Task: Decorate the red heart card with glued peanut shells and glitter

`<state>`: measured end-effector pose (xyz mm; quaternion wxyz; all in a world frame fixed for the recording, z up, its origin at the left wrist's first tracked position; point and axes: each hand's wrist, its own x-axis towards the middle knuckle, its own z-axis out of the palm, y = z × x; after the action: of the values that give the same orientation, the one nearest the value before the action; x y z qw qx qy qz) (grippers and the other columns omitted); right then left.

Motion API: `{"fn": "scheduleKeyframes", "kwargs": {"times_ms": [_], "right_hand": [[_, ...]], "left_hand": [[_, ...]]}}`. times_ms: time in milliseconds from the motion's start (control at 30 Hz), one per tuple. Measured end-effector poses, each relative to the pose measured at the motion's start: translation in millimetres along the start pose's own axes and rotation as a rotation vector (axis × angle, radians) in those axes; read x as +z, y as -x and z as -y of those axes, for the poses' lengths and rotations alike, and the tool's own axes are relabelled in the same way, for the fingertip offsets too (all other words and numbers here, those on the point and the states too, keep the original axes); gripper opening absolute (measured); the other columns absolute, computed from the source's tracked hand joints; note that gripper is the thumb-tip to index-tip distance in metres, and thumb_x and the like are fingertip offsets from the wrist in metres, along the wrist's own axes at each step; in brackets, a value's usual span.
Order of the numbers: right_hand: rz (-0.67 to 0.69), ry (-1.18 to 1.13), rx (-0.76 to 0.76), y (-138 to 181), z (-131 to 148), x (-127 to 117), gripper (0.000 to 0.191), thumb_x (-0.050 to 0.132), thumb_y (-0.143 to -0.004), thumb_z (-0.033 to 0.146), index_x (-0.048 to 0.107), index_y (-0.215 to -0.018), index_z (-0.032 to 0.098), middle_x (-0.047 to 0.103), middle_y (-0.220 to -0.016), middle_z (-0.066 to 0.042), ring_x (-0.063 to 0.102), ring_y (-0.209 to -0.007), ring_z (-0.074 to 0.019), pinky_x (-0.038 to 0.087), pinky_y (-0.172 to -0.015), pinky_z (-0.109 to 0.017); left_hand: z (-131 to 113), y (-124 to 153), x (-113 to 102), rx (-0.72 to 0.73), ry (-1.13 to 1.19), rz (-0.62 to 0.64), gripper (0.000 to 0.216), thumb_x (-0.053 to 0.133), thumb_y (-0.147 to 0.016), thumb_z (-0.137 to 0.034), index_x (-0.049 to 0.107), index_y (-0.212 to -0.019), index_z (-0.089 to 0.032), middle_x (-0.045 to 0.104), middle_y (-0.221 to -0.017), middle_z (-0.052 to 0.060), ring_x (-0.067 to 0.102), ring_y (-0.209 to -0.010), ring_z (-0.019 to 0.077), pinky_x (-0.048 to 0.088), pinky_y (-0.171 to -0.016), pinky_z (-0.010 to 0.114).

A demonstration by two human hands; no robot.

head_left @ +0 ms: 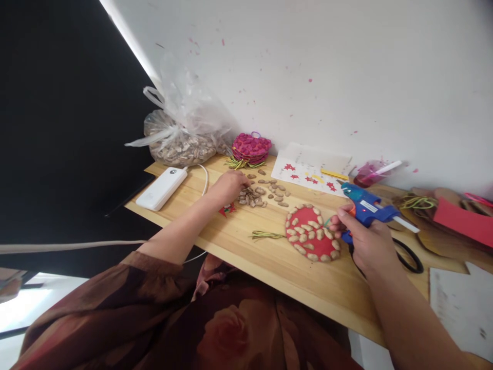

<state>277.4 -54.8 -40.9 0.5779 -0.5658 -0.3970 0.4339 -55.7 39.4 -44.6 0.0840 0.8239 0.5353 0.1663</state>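
My left hand [230, 186] reaches over a pile of peanut shells [256, 199], its fingers bent down and pinched at the pile's edge. What lies between those fingertips is hidden. In my right hand [367, 245] is a blue hot glue gun [364, 203], held by its handle, with the nozzle pointing left and a white glue stick out of its back. Just left of the gun lies a red round cutout [307, 213] with peanut shells around its rim and in rows across its middle. Green and yellow strings [267, 235] stick out from its left side.
A plastic bag of peanut shells [185, 146] stands at the back left, behind a white power bank [162, 188] with a cable. A pink shell-covered ornament [252, 148], a paper with red stars [296, 159] and a cup [368, 174] line the wall. Red card [464, 221] lies right.
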Motion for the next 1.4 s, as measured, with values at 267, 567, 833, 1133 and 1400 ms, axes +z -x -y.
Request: {"fn": "scheduleKeyframes", "kwargs": {"times_ms": [267, 567, 833, 1133, 1400], "right_hand": [[-0.003, -0.005, 0.003, -2, -2, 0, 0.038, 0.09, -0.064, 0.043, 0.068, -0.085, 0.021, 0.069, -0.065, 0.001, 0.064, -0.053, -0.0133, 0.048, -0.045, -0.021], [-0.009, -0.003, 0.012, -1, -2, -2, 0.039, 0.092, -0.063, 0.043, 0.068, -0.085, 0.022, 0.068, -0.063, 0.002, 0.064, -0.052, -0.0146, 0.048, -0.044, -0.022], [-0.011, 0.01, 0.004, 0, 1, 0, 0.037, 0.092, -0.061, 0.044, 0.068, -0.082, 0.024, 0.068, -0.062, 0.002, 0.063, -0.05, -0.0162, 0.048, -0.042, -0.026], [0.01, 0.001, 0.014, 0, -1, -2, 0.037, 0.09, -0.065, 0.043, 0.068, -0.084, 0.022, 0.069, -0.065, 0.001, 0.064, -0.053, -0.0138, 0.049, -0.046, -0.022], [0.011, -0.005, 0.014, 1, 1, 0, 0.037, 0.09, -0.065, 0.043, 0.067, -0.084, 0.02, 0.068, -0.065, 0.001, 0.062, -0.052, -0.0132, 0.049, -0.047, -0.023]], "left_hand": [[-2, -13, -12, -0.256, 0.116, 0.021, 0.022, 0.069, -0.08, -0.02, 0.08, -0.099, -0.022, 0.08, -0.091, 0.004, 0.071, -0.092, 0.0234, 0.051, -0.086, 0.033], [8, -22, -10, -0.272, 0.098, 0.014, 0.016, 0.07, -0.08, -0.021, 0.082, -0.089, -0.026, 0.081, -0.093, 0.004, 0.071, -0.094, 0.0272, 0.05, -0.088, 0.039], [-2, -16, -12, -0.239, 0.038, -0.044, 0.014, 0.07, -0.081, -0.024, 0.081, -0.089, -0.023, 0.08, -0.095, 0.007, 0.064, -0.106, 0.0322, 0.041, -0.101, 0.05], [-17, -12, -13, -0.181, -0.014, -0.061, 0.02, 0.064, -0.084, -0.016, 0.081, -0.091, -0.023, 0.078, -0.105, 0.008, 0.06, -0.112, 0.0317, 0.039, -0.101, 0.049], [-38, -11, -6, 0.032, 0.038, 0.049, 0.019, 0.065, -0.082, -0.015, 0.079, -0.093, -0.022, 0.078, -0.103, 0.004, 0.064, -0.109, 0.0258, 0.04, -0.104, 0.04]]}}
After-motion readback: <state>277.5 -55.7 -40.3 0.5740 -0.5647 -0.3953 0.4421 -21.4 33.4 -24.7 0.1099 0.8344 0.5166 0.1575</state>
